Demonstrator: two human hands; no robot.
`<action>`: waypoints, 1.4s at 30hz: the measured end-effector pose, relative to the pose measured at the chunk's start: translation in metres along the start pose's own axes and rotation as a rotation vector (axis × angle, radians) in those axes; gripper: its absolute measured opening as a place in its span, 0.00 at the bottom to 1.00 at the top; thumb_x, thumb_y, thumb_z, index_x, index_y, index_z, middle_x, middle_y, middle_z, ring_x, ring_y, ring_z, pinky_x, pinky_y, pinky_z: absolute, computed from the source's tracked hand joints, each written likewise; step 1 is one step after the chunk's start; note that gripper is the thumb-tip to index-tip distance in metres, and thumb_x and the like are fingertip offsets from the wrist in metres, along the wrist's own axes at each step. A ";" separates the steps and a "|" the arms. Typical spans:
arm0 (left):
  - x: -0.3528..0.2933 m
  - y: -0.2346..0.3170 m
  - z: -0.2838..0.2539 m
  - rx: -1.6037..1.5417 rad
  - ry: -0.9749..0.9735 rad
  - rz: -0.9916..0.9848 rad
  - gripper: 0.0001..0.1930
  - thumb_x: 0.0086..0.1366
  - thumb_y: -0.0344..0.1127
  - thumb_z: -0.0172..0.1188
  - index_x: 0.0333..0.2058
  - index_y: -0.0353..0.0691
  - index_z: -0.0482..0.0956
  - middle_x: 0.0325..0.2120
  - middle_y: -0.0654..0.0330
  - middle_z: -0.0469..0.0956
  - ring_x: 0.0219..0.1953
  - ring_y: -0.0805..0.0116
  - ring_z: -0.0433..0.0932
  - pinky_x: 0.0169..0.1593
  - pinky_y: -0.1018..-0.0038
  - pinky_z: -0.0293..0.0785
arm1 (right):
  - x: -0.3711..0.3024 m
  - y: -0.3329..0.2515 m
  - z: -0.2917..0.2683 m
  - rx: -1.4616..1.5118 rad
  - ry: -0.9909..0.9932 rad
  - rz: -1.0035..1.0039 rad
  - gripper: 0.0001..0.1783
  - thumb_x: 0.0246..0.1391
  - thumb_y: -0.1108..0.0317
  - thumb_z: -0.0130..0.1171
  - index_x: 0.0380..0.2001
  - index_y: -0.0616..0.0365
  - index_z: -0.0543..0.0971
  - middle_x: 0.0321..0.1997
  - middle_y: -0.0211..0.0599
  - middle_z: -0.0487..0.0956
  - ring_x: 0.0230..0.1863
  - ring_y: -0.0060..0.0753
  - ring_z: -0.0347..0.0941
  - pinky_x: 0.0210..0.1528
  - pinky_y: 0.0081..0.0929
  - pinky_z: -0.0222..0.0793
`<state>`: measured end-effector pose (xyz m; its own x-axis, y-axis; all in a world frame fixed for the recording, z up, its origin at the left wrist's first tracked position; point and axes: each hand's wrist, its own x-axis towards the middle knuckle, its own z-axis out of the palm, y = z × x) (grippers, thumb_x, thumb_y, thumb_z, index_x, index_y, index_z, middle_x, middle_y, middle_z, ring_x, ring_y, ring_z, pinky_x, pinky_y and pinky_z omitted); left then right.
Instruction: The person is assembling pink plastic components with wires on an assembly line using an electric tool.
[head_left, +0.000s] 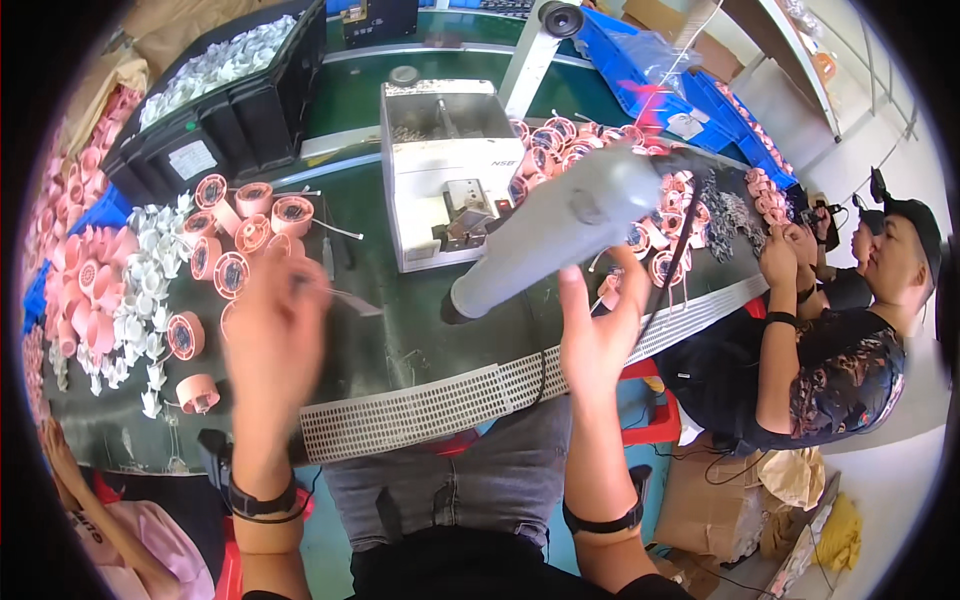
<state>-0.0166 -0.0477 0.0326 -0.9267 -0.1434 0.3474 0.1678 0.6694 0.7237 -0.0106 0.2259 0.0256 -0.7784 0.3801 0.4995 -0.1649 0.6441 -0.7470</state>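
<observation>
One white machine (440, 165), one grey tool (560, 225) and two bare hands are at the tabletop (400, 350). Left of the machine lie about ten pink rings (254, 234); the overlapping pile (545, 140) to its right cannot be counted. One black crate (225, 140) stands beyond it to the left, two blue bins (740, 130) beyond to the right. The tool, before the machine's right side, hides part of that pile; its long axis slants, narrow end toward the machine's near left. The right hand's (605, 330) grip is spread apart, just beside the tool; the left hand's (275, 325) is blurred, so I cannot tell
</observation>
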 end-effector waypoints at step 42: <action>-0.023 0.005 0.045 -1.445 -1.027 -0.501 0.25 0.74 0.49 0.45 0.60 0.36 0.65 0.46 0.53 0.78 0.37 0.67 0.81 0.30 0.75 0.78 | -0.040 -0.017 -0.005 0.895 -0.718 0.201 0.20 0.49 0.88 0.63 0.46 0.68 0.75 0.46 0.41 0.74 0.45 0.30 0.80 0.43 0.21 0.80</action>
<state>-0.0093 -0.0081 0.0015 -0.6968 0.7114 -0.0914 -0.5460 -0.4434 0.7109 0.0263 0.2026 0.0205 -0.9559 -0.2258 0.1877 -0.1451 -0.1924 -0.9705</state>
